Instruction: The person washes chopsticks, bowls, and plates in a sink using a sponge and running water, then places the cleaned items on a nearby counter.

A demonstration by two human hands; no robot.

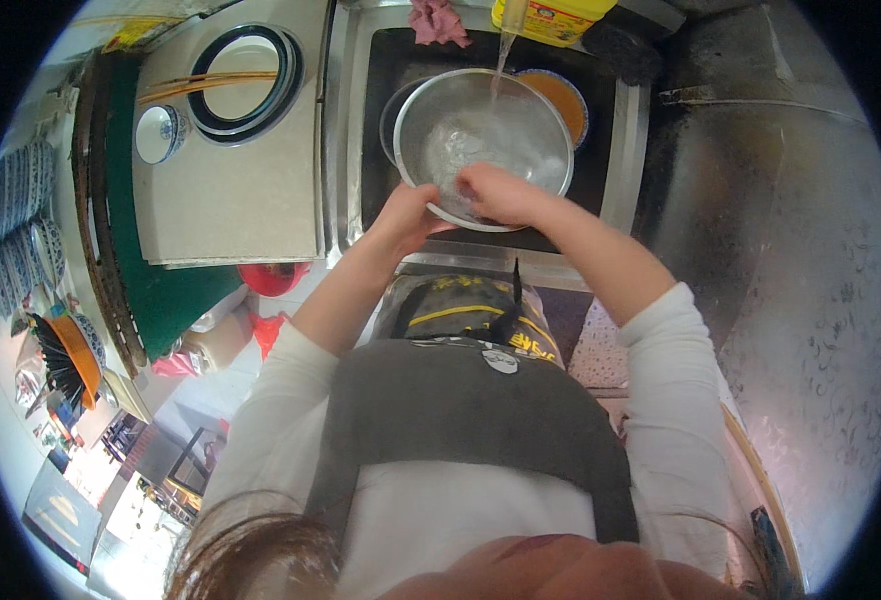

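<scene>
A round metal bowl (424, 131) is tilted towards me in the sink (630, 157), under a stream of running water (503, 56). My left hand (409, 217) grips its near-left rim, thumb over the edge. Inside the bowl, close to the near wall, is my right hand (504, 193) with curled fingers; whether it holds something is hidden. Water covers part of the bowl's inside. Behind it on the right shows a blue-rimmed dish (560, 97), orange-brown inside. Another round rim (389, 124) peeks out on the left.
Left of the sink, a counter (223, 217) bears dark-rimmed plates (294, 67), chopsticks (174, 90) and a blue-and-white bowl (157, 135). A pink cloth (438, 21), a yellow jug (572, 19) and a dark bundle (624, 52) line the sink's far edge. Stacked bowls (24, 191) stand far left.
</scene>
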